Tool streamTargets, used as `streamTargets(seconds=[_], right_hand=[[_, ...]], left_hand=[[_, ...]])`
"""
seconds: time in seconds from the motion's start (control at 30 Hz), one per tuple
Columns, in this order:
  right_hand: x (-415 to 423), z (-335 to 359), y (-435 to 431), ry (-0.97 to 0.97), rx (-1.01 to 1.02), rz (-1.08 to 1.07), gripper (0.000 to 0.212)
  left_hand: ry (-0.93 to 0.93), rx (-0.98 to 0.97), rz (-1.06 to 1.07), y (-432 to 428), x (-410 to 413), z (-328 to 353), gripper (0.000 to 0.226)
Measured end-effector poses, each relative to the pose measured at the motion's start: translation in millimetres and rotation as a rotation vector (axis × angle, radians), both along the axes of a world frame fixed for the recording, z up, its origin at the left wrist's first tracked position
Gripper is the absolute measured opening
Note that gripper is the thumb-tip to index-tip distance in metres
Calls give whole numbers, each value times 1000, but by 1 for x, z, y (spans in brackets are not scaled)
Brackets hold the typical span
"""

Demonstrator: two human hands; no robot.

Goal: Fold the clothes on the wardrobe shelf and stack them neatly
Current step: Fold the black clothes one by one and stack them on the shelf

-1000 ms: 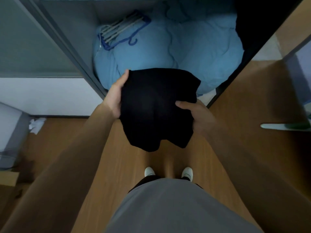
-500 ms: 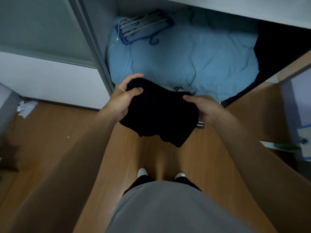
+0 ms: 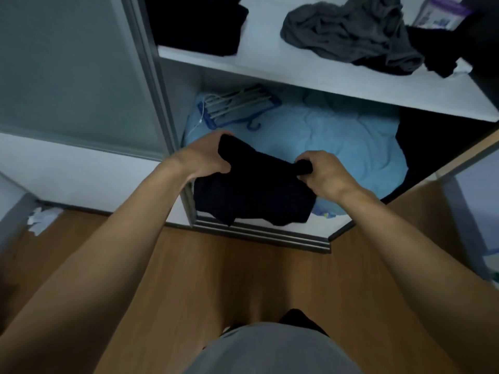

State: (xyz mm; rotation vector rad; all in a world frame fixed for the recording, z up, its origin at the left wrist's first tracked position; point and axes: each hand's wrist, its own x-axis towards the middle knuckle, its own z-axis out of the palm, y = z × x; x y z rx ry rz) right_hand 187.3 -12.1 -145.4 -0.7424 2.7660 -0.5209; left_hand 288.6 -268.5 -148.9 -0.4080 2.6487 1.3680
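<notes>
A black garment point(image 3: 253, 190) hangs folded between my two hands in front of the open wardrobe. My left hand point(image 3: 205, 155) grips its upper left corner, thumb on top. My right hand point(image 3: 321, 168) pinches its upper right edge. Above, on the white shelf point(image 3: 310, 74), lie a crumpled grey garment point(image 3: 348, 31), a black pile point(image 3: 199, 22) at the left and another dark garment point(image 3: 437, 49) at the right.
A light blue duvet point(image 3: 337, 141) fills the wardrobe floor compartment, with a bundle of hangers point(image 3: 237, 103) on it. A sliding door point(image 3: 70, 74) stands at the left. The door track point(image 3: 259, 233) borders the wooden floor point(image 3: 243, 279). Crumpled paper point(image 3: 40, 217) lies far left.
The view has tilted up, bringing the upper shelf with its clothes into sight. My hands have carried the black garment forward toward the wardrobe, and it is bunched more tightly.
</notes>
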Motion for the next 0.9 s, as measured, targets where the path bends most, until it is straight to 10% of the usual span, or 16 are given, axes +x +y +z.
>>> streamTargets(seconds=[0.13,0.27,0.43,0.67,0.9], right_hand=[[-33,34,-4,223,66,62,15],[-76,64,-16,230,-243,73,11],[-127,97,-50,-199,-833,-49,17],[-222,154,-117,-319,-1077,-4,21],[-320,230,-249,-912,-1484,31,27]], left_hand=[[69,-264,54,-1,-33,23,22],[160,-307,242,-17,-55,50,24],[310,-87,367,-40,-95,84,32],[472,310,505,-61,-156,124,24],[966,-269,824,-74,-229,190,21]])
